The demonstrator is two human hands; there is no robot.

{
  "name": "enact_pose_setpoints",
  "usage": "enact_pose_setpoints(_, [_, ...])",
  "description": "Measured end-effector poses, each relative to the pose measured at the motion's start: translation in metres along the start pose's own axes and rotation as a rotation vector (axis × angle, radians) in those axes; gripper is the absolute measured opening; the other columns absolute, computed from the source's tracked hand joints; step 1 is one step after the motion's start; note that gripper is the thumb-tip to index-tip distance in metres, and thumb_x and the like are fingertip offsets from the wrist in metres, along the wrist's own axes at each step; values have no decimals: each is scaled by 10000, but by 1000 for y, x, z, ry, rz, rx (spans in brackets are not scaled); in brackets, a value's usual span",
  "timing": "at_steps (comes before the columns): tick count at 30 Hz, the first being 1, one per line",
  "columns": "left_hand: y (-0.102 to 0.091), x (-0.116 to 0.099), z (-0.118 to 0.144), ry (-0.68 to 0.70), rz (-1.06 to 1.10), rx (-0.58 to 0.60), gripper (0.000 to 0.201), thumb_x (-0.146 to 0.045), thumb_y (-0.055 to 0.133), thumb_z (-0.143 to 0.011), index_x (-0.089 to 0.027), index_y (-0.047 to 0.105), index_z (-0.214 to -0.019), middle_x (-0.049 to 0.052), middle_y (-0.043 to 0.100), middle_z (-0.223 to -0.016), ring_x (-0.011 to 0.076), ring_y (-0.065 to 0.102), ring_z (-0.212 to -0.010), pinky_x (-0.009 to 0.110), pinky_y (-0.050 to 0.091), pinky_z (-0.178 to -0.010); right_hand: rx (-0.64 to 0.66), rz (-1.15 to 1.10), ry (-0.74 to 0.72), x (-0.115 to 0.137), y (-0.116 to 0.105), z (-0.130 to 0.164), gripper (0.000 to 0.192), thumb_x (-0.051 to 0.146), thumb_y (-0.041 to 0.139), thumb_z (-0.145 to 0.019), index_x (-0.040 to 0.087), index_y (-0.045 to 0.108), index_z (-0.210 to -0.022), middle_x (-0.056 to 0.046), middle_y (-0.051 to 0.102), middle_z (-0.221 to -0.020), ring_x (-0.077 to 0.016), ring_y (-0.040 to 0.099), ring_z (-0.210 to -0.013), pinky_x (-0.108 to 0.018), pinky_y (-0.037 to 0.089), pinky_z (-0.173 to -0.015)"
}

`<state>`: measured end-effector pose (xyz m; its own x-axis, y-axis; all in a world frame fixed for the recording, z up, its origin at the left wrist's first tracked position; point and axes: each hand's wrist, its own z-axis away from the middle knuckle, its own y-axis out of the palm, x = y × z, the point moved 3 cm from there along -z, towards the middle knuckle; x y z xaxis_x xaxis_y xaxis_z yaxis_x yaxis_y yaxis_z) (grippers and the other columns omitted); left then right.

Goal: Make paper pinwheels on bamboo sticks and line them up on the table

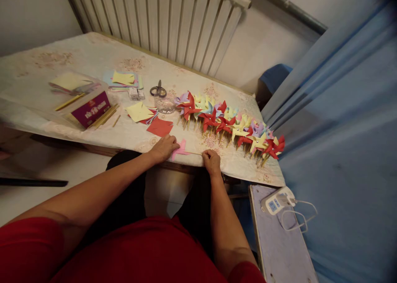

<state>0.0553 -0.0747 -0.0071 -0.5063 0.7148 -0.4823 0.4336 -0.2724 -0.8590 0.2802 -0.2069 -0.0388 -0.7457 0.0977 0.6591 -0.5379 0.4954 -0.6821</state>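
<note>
At the table's front edge, a pink paper pinwheel (180, 151) lies between my hands. My left hand (165, 148) is closed at its left side, with the fingertips on the paper. A thin wooden stick (194, 153) runs from the pinwheel to the right. My right hand (212, 161) pinches the far end of that stick. Just beyond my left hand lie red paper squares (160, 127) and a pile of yellow cut paper (138, 111). Finished pinwheels (223, 120) in red, yellow, purple and blue stand in rows to the right.
Black-handled scissors (158, 90) and a clear dish (166, 105) sit farther back. Small white boxes (136, 93) lie by stacked paper (124, 79). At left is a purple-labelled bag (93, 108) with sticks. A power strip (278, 201) rests on a side bench (273, 250).
</note>
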Motion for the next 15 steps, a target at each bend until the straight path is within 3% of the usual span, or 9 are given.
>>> enact_pose_setpoints(3, [3,2,-2,95,-64,85,243,-189,521,-885,-239,746,-960,77,583,-996,241,480,-987,347,382,-876,8,5,-24,2,2,0,167,240,518,-821,220,652,-722,-33,656,-774,-205,559,-803,-326,421,-808])
enact_pose_setpoints(6, [2,2,-4,86,-104,115,258,-178,512,-889,-239,751,-962,82,583,-994,252,472,-999,351,377,-870,11,5,-42,4,4,-1,167,229,516,-825,216,650,-727,-41,661,-785,-208,560,-808,-329,418,-812])
enact_pose_setpoints(15, [2,2,-6,79,-67,114,204,-184,553,-871,-240,749,-885,74,587,-973,252,477,-1004,348,377,-856,28,-15,-80,13,9,-3,163,218,517,-832,210,650,-737,-41,660,-787,-203,569,-809,-318,424,-801])
